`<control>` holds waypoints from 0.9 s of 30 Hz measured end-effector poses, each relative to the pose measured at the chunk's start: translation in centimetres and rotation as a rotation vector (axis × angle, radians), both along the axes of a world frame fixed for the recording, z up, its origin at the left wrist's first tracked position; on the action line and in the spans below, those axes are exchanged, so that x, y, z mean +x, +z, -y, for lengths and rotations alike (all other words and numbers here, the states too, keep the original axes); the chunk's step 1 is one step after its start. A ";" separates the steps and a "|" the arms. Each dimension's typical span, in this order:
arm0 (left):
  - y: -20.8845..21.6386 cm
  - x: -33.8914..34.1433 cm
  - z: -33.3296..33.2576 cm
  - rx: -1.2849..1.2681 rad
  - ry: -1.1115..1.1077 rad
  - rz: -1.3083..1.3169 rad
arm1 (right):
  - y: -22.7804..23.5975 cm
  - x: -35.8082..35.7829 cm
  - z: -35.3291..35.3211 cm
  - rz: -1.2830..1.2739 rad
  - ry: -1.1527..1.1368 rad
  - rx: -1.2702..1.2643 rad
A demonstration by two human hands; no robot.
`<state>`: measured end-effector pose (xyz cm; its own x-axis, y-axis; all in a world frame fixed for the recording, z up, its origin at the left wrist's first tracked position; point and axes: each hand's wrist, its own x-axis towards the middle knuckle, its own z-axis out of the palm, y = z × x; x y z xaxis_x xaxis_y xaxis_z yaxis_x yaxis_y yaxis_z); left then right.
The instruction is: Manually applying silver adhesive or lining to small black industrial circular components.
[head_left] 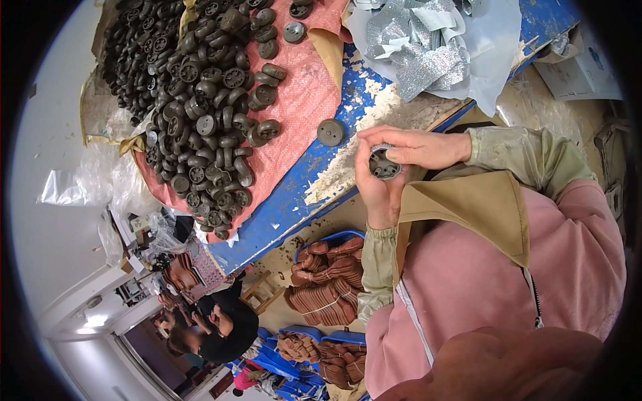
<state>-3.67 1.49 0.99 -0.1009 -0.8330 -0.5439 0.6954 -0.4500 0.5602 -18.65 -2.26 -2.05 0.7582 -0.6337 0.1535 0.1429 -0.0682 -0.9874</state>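
Observation:
A small dark plastic wheel (382,167) with holes in its face and a pale silvery rim sits between my hands, just off the table edge. My left hand (376,194) curls round it from below and supports it. From the right, my right hand (428,148) wraps over its far side, the thumb resting at the wheel's face. Both hands touch it, and part of its rim is hidden by fingers. On the table nearest my fingertips lies a single dark wheel (330,132), flat side up.
A large heap of dark wheels (200,113) covers a pink woven sheet (297,87) at left. Shiny silver strips (428,57) lie on white plastic at the far right of the blue worn table (267,224). Tied brown bundles (328,281) fill blue crates below. A person (227,327) works farther off.

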 end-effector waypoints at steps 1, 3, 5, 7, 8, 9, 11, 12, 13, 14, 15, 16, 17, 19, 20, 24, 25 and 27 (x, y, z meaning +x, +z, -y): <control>-0.4 0.1 0.1 -0.041 -0.017 -0.047 | 0.2 -0.2 0.3 -0.003 0.013 -0.023; -0.7 0.0 0.2 -0.082 -0.031 -0.095 | 1.6 -0.8 -0.2 -0.095 -0.031 -0.139; -0.6 -0.3 0.2 -0.070 -0.003 -0.116 | 1.2 -0.6 -0.4 -0.149 -0.107 -0.285; 0.1 -0.9 0.5 -0.087 0.044 -0.113 | 0.4 -0.1 -0.3 -0.125 -0.126 -0.247; 0.5 -1.3 0.6 -0.103 0.091 -0.110 | 0.3 0.0 -0.2 -0.101 -0.144 -0.210; 0.9 -1.4 0.6 -0.102 0.091 -0.110 | 0.5 0.0 -0.1 -0.101 -0.145 -0.209; 1.5 -1.4 0.6 -0.070 0.089 -0.121 | 1.1 -0.2 0.3 -0.054 -0.082 -0.074; 0.7 -0.7 0.6 -0.074 0.091 -0.120 | 1.5 -0.2 0.3 -0.053 -0.080 -0.077; -0.7 0.3 0.5 -0.098 -0.018 -0.167 | 2.0 -0.2 0.0 -0.114 -0.120 -0.145; -1.8 1.0 0.4 -0.123 -0.128 -0.213 | 2.4 -0.2 -0.4 -0.175 -0.161 -0.212; -1.4 0.5 0.4 -0.120 -0.127 -0.213 | 2.4 -0.3 -0.6 -0.234 -0.201 -0.275; -0.6 -0.4 0.5 -0.090 -0.036 -0.173 | 2.1 -0.2 -0.7 -0.236 -0.202 -0.274; -0.1 -1.0 0.5 -0.060 0.055 -0.132 | 1.5 0.1 -0.7 -0.220 -0.216 -0.282; 0.1 -1.1 0.4 -0.113 0.052 -0.197 | 1.2 0.2 -0.3 -0.201 -0.232 -0.293; 0.1 -1.1 0.3 -0.164 0.050 -0.263 | 1.2 0.1 0.1 -0.147 -0.192 -0.248; -2.5 0.5 -0.2 -0.319 -0.074 0.227 | 3.2 0.6 -1.0 -0.212 -0.261 -0.244; -1.9 0.2 -0.3 -0.369 -0.082 0.114 | 2.7 0.8 -1.1 -0.220 -0.282 -0.258; -1.8 0.1 -0.3 -0.420 -0.090 0.002 | 2.4 0.7 -1.0 -0.185 -0.257 -0.214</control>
<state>-3.56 1.79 -0.78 -0.1830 -0.9701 -0.1595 0.6624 -0.2416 0.7091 -17.95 -1.24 0.34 0.6057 -0.7753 0.1788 -0.0849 -0.2865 -0.9543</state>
